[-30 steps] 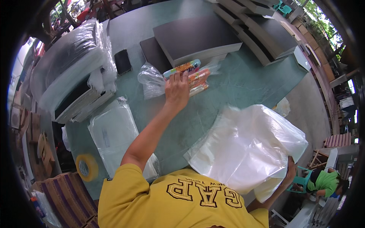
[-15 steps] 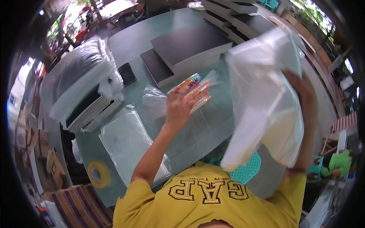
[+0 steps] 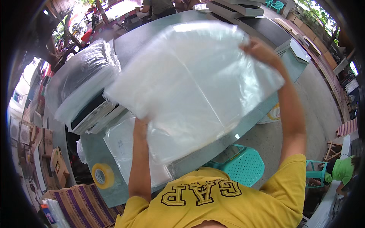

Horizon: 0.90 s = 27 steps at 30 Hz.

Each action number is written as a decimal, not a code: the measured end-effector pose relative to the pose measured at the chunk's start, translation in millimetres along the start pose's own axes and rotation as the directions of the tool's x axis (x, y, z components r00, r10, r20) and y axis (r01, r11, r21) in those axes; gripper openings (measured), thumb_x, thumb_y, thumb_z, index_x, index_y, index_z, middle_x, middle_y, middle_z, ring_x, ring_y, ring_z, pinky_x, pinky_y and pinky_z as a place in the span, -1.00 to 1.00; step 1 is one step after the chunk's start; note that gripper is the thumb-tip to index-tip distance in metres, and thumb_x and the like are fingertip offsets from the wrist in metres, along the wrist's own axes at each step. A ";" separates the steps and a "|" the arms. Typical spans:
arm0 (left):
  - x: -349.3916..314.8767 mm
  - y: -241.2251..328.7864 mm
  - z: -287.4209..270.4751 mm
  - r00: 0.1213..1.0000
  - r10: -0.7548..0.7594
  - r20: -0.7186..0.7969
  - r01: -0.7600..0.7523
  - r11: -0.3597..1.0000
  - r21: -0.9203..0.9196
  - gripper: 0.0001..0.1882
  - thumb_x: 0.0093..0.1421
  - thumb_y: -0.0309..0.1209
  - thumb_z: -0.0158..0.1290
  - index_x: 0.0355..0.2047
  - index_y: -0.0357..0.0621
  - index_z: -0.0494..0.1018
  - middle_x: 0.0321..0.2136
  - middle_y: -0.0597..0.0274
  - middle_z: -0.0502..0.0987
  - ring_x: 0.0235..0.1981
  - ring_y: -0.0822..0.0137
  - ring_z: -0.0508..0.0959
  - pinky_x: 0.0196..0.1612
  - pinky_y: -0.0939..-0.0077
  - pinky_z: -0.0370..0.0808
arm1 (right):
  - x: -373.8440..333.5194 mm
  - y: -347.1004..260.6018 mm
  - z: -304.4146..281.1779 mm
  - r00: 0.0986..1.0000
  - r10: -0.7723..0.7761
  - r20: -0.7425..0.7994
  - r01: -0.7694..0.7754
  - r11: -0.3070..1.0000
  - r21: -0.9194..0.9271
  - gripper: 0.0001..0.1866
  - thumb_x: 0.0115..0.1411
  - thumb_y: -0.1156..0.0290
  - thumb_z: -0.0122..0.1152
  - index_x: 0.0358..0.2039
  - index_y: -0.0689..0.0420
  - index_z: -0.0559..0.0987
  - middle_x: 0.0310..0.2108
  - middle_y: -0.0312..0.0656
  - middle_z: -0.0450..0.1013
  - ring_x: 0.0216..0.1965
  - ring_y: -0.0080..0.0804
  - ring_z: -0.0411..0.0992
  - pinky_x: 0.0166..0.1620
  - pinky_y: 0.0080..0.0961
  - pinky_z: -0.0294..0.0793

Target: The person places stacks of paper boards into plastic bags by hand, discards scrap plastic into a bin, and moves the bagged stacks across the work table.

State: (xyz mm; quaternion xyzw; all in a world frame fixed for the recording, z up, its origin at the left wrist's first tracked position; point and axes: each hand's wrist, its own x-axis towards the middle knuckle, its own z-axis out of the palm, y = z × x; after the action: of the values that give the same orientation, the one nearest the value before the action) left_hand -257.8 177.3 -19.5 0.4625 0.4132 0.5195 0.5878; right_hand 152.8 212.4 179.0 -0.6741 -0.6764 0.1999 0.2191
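A large, clear, milky plastic sheet (image 3: 190, 87), possibly a flat bag, is spread over the middle of the table, with a straight crease running across it. My right hand (image 3: 260, 51) grips it by the far right edge, fingers closed on the film. At the near left edge, my left hand (image 3: 143, 121) touches the sheet; its fingers are smeared by motion and partly covered by the film. Whatever lies on the table beneath the sheet is hidden.
Left of the sheet sits a plastic-wrapped stack (image 3: 87, 76). Flat clear plastic packs (image 3: 125, 152) and a roll of yellowish tape (image 3: 102, 176) lie nearer. Dark-topped thick boards (image 3: 266, 28) stand at the far right. A green plastic stool (image 3: 243, 165) is by the table's front edge.
My right hand has swung the bunched plastic leftward and spread it over the table. My left hand has left the colourful wrapped packets, now covered, and moved nearer and left to the sheet's edge.
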 end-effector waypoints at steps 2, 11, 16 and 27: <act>-8.5 -20.3 33.0 0.987 -0.139 -0.079 0.141 0.990 0.021 -0.34 -0.06 -0.58 0.04 0.07 -0.25 0.04 -0.10 0.07 0.31 -0.12 0.26 0.36 -0.06 0.42 0.32 | 25.8 101.3 56.1 0.995 0.097 0.008 -0.097 0.995 0.018 -0.64 -0.04 0.37 0.17 -0.20 0.23 0.43 -0.29 -0.19 0.42 -0.30 -0.45 0.36 -0.19 -0.55 0.33; -6.1 4.9 64.1 0.881 0.438 -0.177 -0.208 0.696 0.687 -0.50 -0.03 -0.54 0.01 -0.02 -0.19 0.20 -0.20 0.07 0.33 -0.19 0.21 0.37 -0.11 0.41 0.25 | -28.5 16.5 183.3 0.806 -0.576 -0.138 0.559 0.817 -0.144 -0.77 0.00 0.27 0.10 -0.37 0.13 0.48 -0.35 -0.17 0.39 -0.23 -0.23 0.33 -0.14 -0.36 0.28; 11.3 5.3 116.5 0.839 0.305 0.450 -0.543 0.412 0.732 -0.68 0.01 -0.40 0.02 -0.20 -0.26 0.37 -0.29 -0.01 0.43 -0.20 0.14 0.40 -0.13 0.37 0.31 | -37.2 -1.8 213.0 0.858 -0.514 0.008 0.506 0.841 -0.193 -0.60 -0.11 0.13 0.17 -0.33 0.16 0.48 -0.29 -0.17 0.35 -0.17 -0.23 0.29 -0.09 -0.36 0.24; 59.3 7.4 110.8 0.733 -0.361 0.577 -0.295 0.595 0.748 -0.33 -0.17 -0.05 0.13 -0.11 -0.24 0.34 -0.21 -0.07 0.43 -0.17 0.11 0.42 -0.13 0.37 0.31 | -2.9 -10.2 187.4 0.840 -0.083 0.536 0.296 0.899 -0.324 -0.25 -0.52 0.07 0.41 -0.18 -0.02 0.47 -0.09 -0.23 0.30 0.00 -0.29 0.19 0.07 -0.20 0.05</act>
State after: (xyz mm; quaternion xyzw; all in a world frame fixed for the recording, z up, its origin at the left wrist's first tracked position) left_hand -145.4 223.7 13.0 0.8223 0.3652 0.0569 0.4326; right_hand 38.3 214.1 30.2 -0.5553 -0.8006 0.2072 -0.0883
